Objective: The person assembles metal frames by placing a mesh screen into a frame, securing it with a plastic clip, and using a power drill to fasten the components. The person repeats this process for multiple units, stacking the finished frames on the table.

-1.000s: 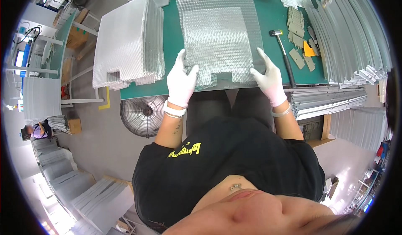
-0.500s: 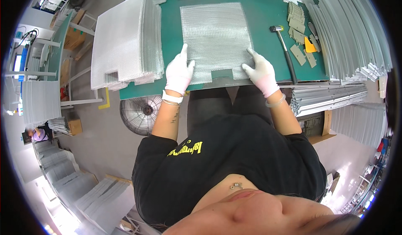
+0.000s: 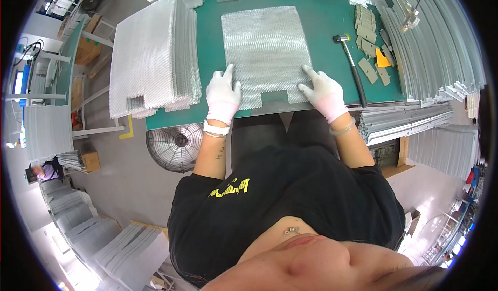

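Fingers of both gloved hands lie spread and flat, pressing down rather than gripping: left hand [image 3: 223, 95] rests palm-down on the lower left corner of the mesh sheet [image 3: 264, 52], right hand [image 3: 320, 90] rests palm-down on the lower right corner, fingers pointing away from the body. Neither hand is closed around anything. Mesh sheet: silvery, fine expanded-metal texture, roughly rectangular with a notched near edge, lying flat on the green table mat [image 3: 321, 16], near the table's front edge and directly ahead of the person. Both gloves white with pinkish cuffs; a white band sits on the left wrist, a clear bangle on the right. To the left of the sheet, just beside the left hand but not touching it, stands a tall stack of mesh sheets [image 3: 153, 57] of the same kind, overhanging the table's left edge. To the right of the sheet, apart from the right hand, a hammer [image 3: 351, 65] lies on the mat, head away from the person. Beyond it, small grey flat pieces [image 3: 367, 31] and one orange piece [image 3: 383, 58]. Long metal strips [image 3: 404, 119] are piled at the table's right side. A round fan [image 3: 176, 145] sits on the floor below the table's left front.
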### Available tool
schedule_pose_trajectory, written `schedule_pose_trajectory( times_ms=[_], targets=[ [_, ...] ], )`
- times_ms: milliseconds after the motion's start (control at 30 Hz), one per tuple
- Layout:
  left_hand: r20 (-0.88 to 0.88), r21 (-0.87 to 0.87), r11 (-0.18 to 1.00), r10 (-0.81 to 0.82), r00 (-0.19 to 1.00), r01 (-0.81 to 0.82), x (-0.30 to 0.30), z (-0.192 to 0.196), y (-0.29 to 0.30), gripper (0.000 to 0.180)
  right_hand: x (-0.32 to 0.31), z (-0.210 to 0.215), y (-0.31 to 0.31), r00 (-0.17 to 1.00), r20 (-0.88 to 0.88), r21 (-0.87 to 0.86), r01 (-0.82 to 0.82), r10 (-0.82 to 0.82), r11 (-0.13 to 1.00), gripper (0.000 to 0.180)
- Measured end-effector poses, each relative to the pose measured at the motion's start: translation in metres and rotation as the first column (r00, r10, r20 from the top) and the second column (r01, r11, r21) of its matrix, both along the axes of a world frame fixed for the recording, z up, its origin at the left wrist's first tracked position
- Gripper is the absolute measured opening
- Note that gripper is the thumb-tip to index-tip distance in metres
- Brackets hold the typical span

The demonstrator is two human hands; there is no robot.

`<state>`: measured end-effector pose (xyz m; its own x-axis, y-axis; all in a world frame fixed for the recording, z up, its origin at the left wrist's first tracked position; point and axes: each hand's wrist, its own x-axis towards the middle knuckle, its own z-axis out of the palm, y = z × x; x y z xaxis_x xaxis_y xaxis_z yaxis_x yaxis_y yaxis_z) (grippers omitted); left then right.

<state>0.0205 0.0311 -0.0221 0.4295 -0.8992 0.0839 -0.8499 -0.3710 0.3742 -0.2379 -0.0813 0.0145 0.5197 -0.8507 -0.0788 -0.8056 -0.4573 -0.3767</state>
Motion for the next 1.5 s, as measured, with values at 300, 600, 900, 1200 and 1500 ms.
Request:
schedule_pose_trajectory(
  times_ms=[300,600,900,1200,1500],
  targets=[
    [0.245,-0.033,0.985,-0.156,0.957,0.169,0.008,-0.030,0.006,0.061,0.128,-0.008,-0.124,0.890,0.190,-0.286,-0.354,0.414,0.891,0.033],
    [0.129,-0.057,0.984,-0.159,0.979,0.167,0.007,-0.018,0.001,0.062,0.305,-0.014,-0.217,0.971,0.089,-0.017,0.225,-0.223,0.974,0.040],
    [0.099,-0.041,0.983,-0.174,0.980,0.179,0.005,-0.015,-0.001,0.062,0.318,0.028,-0.249,0.699,0.657,-0.470,0.087,0.283,0.879,0.043],
    [0.020,-0.003,0.991,-0.131,0.991,0.131,0.015,-0.021,-0.001,0.065,0.128,0.124,-0.134,0.438,0.832,-0.343,-0.078,0.341,0.936,0.037],
    [-0.851,-0.525,0.760,-0.458,0.257,-0.383,0.014,-0.006,0.051,0.055,-0.022,0.006,0.010,0.455,0.880,-0.097,-0.099,0.132,0.990,0.045]
  ],
)
